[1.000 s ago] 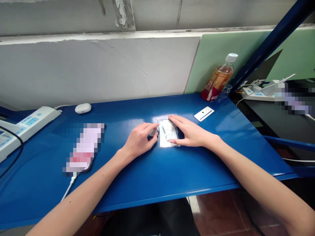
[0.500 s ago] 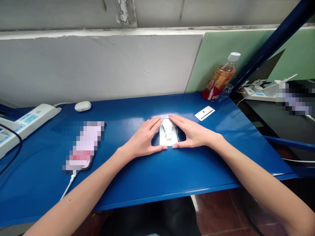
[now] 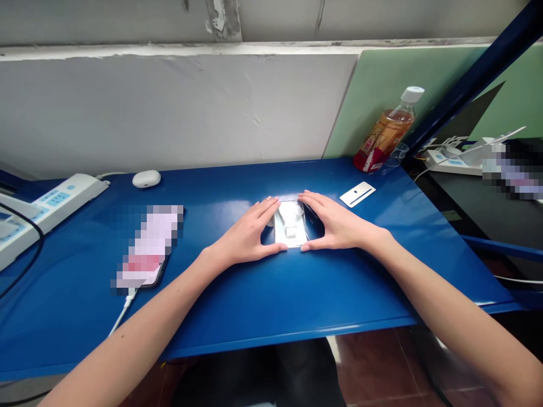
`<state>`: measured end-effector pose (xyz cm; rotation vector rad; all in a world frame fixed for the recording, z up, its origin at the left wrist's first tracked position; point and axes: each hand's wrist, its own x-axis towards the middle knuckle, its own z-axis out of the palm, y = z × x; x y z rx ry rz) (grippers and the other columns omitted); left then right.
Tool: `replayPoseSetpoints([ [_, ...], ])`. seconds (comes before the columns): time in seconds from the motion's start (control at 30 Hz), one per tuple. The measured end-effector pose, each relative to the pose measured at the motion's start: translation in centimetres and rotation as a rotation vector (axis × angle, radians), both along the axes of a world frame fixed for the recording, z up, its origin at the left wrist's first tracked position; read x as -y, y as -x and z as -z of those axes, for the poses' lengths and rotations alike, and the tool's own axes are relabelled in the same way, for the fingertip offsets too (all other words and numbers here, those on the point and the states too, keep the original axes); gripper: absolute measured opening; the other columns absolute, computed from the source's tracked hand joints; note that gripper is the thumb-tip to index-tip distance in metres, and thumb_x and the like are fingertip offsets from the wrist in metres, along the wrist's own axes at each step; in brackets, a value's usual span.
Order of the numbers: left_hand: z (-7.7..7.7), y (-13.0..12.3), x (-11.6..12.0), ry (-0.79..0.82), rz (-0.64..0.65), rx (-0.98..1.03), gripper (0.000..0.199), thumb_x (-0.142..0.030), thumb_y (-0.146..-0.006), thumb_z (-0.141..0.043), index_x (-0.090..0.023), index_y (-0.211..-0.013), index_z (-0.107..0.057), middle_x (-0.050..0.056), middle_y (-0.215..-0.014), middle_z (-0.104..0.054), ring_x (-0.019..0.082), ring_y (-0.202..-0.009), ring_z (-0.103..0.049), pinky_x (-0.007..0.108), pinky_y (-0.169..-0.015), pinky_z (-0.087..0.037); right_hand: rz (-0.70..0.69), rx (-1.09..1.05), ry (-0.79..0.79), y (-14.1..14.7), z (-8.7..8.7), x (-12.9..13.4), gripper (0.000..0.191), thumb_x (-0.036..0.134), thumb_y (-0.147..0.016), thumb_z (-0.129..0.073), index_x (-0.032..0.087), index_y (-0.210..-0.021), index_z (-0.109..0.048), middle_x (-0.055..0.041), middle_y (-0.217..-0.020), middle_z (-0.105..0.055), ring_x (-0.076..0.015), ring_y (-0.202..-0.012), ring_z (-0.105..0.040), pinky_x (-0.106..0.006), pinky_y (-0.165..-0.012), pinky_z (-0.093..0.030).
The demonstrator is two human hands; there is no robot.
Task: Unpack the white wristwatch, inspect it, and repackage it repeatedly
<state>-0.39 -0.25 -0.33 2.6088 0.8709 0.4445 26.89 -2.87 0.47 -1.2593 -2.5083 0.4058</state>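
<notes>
A small flat white packet (image 3: 278,234) lies on the blue table, with a narrow white piece (image 3: 291,221) on top of it whose kind I cannot make out. My left hand (image 3: 257,230) frames the packet's left side, thumb by its near corner and fingertips by its far corner. Around the right side curves my right hand (image 3: 333,225), fingers stretched and thumb apart. Both hands look open, resting at the packet's edges rather than gripping it.
A phone (image 3: 150,243) on a white cable lies left, near a power strip (image 3: 63,195) and a white earbud case (image 3: 146,178). A white card (image 3: 357,194) and a tilted drink bottle (image 3: 384,135) are at the right. The table's front edge (image 3: 288,339) runs below my arms.
My hands have spread slightly, the right fingertips moving right off the packet's far edge, so more of it shows. The whole view has shifted a little.
</notes>
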Motion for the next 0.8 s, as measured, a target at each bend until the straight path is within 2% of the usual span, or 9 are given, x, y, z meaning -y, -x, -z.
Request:
replayPoseSetpoints([
  [0.17, -0.09, -0.24, 0.05, 0.008, 0.013, -0.034, 0.093, -0.058, -0.086, -0.067, -0.020, -0.158, -0.022, 0.017, -0.162, -0.028, 0.034, -0.152, -0.021, 0.057, -0.121, -0.021, -0.028, -0.012, 0.029, 0.06, 0.10, -0.02, 0.114, 0.070, -0.070, -0.073, 0.009, -0.155, -0.028, -0.0261, -0.156, -0.037, -0.0422, -0.146, -0.033, -0.059, -0.116, -0.035],
  [0.3, 0.11, -0.23, 0.11, 0.004, -0.014, -0.031, 0.099, -0.061, -0.083, -0.068, -0.019, -0.158, -0.020, 0.018, -0.164, -0.023, 0.033, -0.152, -0.021, 0.054, -0.121, -0.023, -0.026, 0.000, 0.049, 0.08, -0.08, -0.01, 0.111, 0.067, -0.072, -0.074, 0.009, -0.156, -0.029, -0.0254, -0.157, -0.036, -0.0423, -0.147, -0.032, -0.058, -0.117, -0.033],
  [0.43, 0.10, -0.25, 0.21, 0.014, -0.053, -0.058, 0.103, -0.064, -0.082, -0.068, -0.011, -0.157, -0.021, 0.022, -0.163, -0.023, 0.032, -0.152, -0.022, 0.049, -0.122, -0.023, -0.029, 0.010, 0.062, 0.07, -0.36, 0.00, 0.110, 0.066, -0.072, -0.075, 0.008, -0.155, -0.031, -0.0251, -0.156, -0.038, -0.0429, -0.146, -0.033, -0.058, -0.118, -0.033],
  [0.57, -0.05, -0.31, 0.36, 0.021, -0.051, -0.081, 0.099, -0.064, -0.084, -0.065, -0.013, -0.157, -0.021, 0.020, -0.163, -0.025, 0.030, -0.152, -0.024, 0.046, -0.123, -0.023, -0.019, 0.003, 0.072, 0.03, -0.25, 0.08, 0.112, 0.067, -0.072, -0.074, 0.008, -0.156, -0.029, -0.0247, -0.159, -0.033, -0.0429, -0.147, -0.031, -0.057, -0.118, -0.032],
  [0.63, -0.08, -0.32, 0.45, 0.008, -0.046, -0.086, 0.097, -0.064, -0.085, -0.063, -0.013, -0.157, -0.022, 0.019, -0.163, -0.026, 0.031, -0.151, -0.024, 0.047, -0.123, -0.022, -0.017, -0.034, 0.075, 0.05, -0.05, 0.13, 0.104, 0.064, -0.079, -0.069, 0.012, -0.158, -0.025, -0.0222, -0.164, -0.023, -0.0403, -0.149, -0.027, -0.056, -0.119, -0.032],
  [0.7, -0.09, -0.31, 0.54, -0.008, -0.034, -0.090, 0.095, -0.064, -0.087, -0.061, -0.013, -0.157, -0.022, 0.020, -0.162, -0.027, 0.031, -0.151, -0.024, 0.048, -0.123, -0.022, -0.031, -0.087, 0.076, 0.12, 0.19, 0.14, 0.088, 0.056, -0.089, -0.060, 0.015, -0.158, -0.024, -0.0192, -0.165, -0.019, -0.0361, -0.150, -0.026, -0.055, -0.119, -0.032],
  [0.8, -0.10, -0.30, 0.68, -0.023, -0.034, -0.091, 0.091, -0.059, -0.088, -0.060, -0.012, -0.156, -0.022, 0.022, -0.163, -0.022, 0.032, -0.152, -0.022, 0.050, -0.122, -0.024, -0.051, -0.140, 0.018, 0.30, 0.45, 0.01, 0.063, 0.042, -0.097, -0.052, 0.016, -0.152, -0.038, -0.0185, -0.157, -0.039, -0.0322, -0.146, -0.037, -0.054, -0.116, -0.037],
])
